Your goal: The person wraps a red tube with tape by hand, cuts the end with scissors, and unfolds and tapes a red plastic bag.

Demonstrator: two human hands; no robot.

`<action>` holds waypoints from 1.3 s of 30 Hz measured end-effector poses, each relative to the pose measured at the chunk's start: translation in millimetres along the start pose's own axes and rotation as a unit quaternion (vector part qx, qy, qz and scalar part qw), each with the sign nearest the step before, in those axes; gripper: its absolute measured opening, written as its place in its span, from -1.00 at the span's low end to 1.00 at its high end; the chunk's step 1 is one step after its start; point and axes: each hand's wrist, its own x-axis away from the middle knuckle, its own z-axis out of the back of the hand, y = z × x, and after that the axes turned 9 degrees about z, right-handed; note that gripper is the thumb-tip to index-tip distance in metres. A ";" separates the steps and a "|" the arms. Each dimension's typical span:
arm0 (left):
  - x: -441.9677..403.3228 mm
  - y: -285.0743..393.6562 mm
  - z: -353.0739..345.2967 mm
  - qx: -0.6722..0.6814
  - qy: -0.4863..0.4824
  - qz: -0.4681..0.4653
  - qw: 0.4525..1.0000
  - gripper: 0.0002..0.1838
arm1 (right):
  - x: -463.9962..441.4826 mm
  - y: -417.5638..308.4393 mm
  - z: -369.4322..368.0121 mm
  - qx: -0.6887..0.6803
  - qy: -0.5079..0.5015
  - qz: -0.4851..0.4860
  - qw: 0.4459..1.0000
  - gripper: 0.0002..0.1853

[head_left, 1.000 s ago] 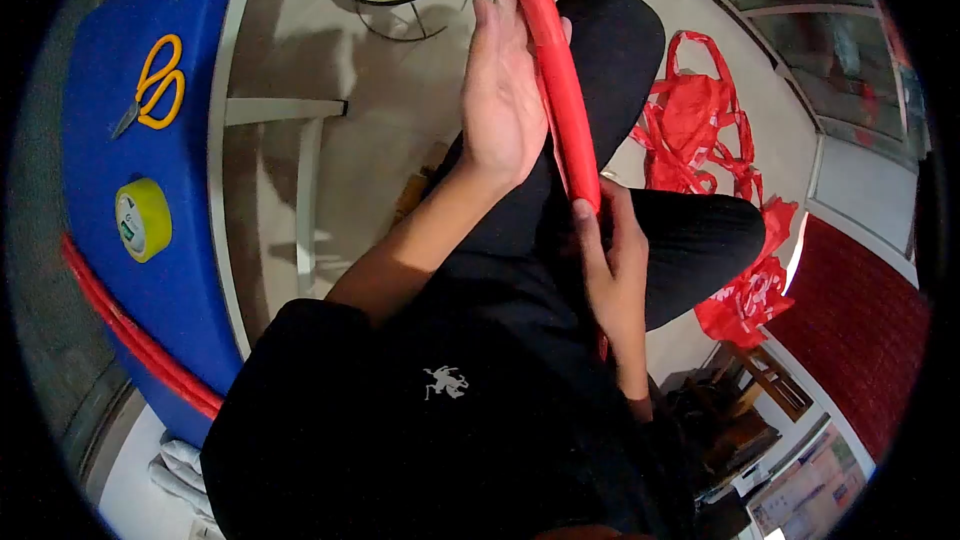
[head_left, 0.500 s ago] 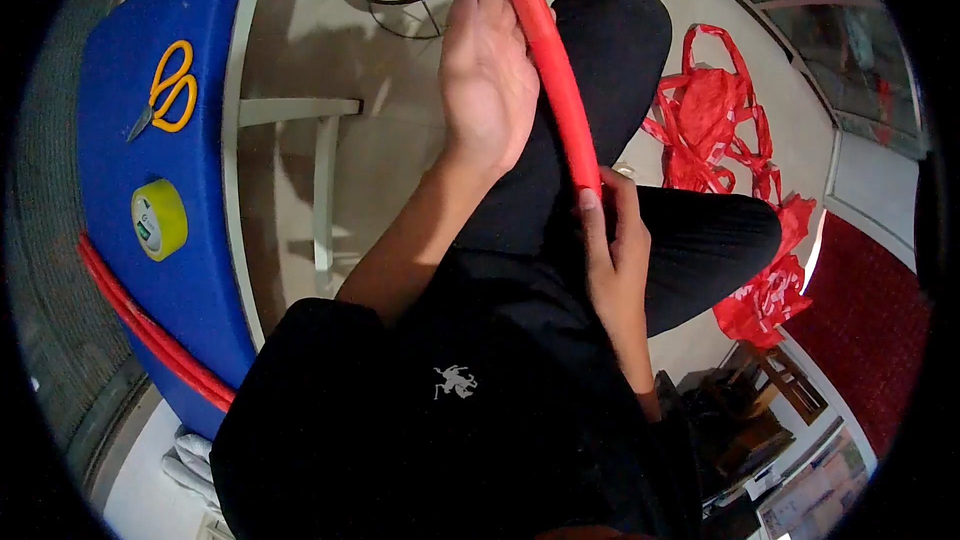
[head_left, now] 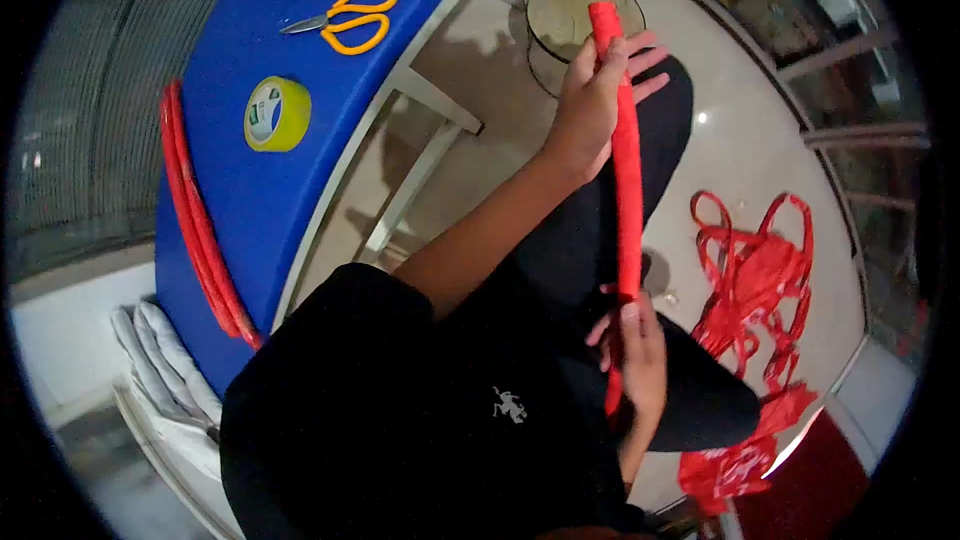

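The left hand [head_left: 590, 105], palm spread beside the red roll [head_left: 628, 180] a second ago, now has its thumb across the roll's upper part, fingers splayed behind. The right hand [head_left: 647, 365] still pinches the lower end between thumb and fingers. Held over the lap, the roll slants less than before. Scissors [head_left: 330, 24] remain near the blue surface's [head_left: 260, 205] right edge, two red lengths [head_left: 200, 220] along its left.

Red tube [head_left: 628, 200], long and slim, slightly bowed, surface faintly creased. Lies right of centre in scene, running near to far, far end tipped a little left; near end partly hidden.
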 end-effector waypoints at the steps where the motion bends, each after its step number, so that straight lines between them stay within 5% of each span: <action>1: -5.5 -0.6 5.6 0.007 0.000 -0.020 1.000 -0.50 | -4.1 -6.1 -5.6 0.102 0.016 -0.018 0.995 -0.65; 3: -9.6 -3.6 12.7 -0.132 0.097 -0.078 0.983 -0.48 | -13.4 1.2 -31.2 0.390 0.111 0.088 0.910 -0.57; 6: -9.4 2.7 21.5 -0.206 0.147 -0.069 0.965 -0.41 | -27.0 -9.6 -53.1 0.442 0.125 0.215 0.862 -0.30; 10: 7.3 15.6 22.9 -0.287 0.098 -0.102 0.947 -0.28 | -40.1 -49.2 -60.4 0.440 0.104 0.258 0.854 -0.25; 12: 16.1 44.2 29.3 -0.332 0.001 -0.060 0.941 -0.27 | -51.9 -59.9 -49.1 0.332 0.124 0.278 0.893 -0.41; 14: 30.7 70.5 52.3 -0.287 -0.086 -0.013 0.954 -0.29 | -62.9 -64.0 -27.1 0.272 0.182 0.366 0.871 -0.53; 16: 39.4 65.9 54.4 -0.332 -0.187 -0.032 0.924 -0.29 | -48.6 -113.6 1.0 0.070 0.235 0.256 0.935 -0.59; 17: 49.3 50.4 52.1 -0.350 -0.254 -0.003 0.902 -0.31 | -53.2 -138.6 20.9 0.129 0.332 0.352 0.866 -0.64; 21: 106.9 31.9 -14.3 -0.343 -0.472 0.201 0.787 -0.34 | -8.7 -241.1 93.4 -0.012 0.327 0.511 0.795 -0.71; 25: 95.6 77.3 -10.0 -0.297 -0.319 0.217 0.873 -0.58 | 7.3 -254.6 102.0 -0.120 0.383 0.609 0.685 -0.69; 27: 85.1 104.8 21.2 -0.315 -0.276 0.212 0.883 -0.40 | -5.9 -211.7 120.6 -0.043 0.391 0.620 0.679 -0.71; 29: 84.5 134.7 62.1 -0.434 -0.300 0.113 0.842 -0.35 | -16.1 -130.0 172.6 -0.153 0.270 0.501 0.808 -0.64; 32: 92.2 147.6 86.7 -0.127 -0.323 0.156 0.925 -0.27 | -31.5 -57.1 108.2 -0.277 0.330 0.351 0.832 -0.56; 35: 88.6 118.7 73.0 0.125 -0.264 0.048 0.955 -0.43 | -55.1 -27.3 48.8 -0.350 0.296 0.249 0.853 -0.51; 37: 58.6 135.4 47.4 0.004 -0.248 -0.135 0.959 -0.67 | -80.2 -55.8 6.5 -0.296 0.278 0.240 0.882 -0.43; 39: 61.5 197.5 41.8 0.004 -0.213 -0.233 0.949 -0.73 | -91.9 -103.4 -5.6 -0.198 0.101 0.212 0.952 -0.34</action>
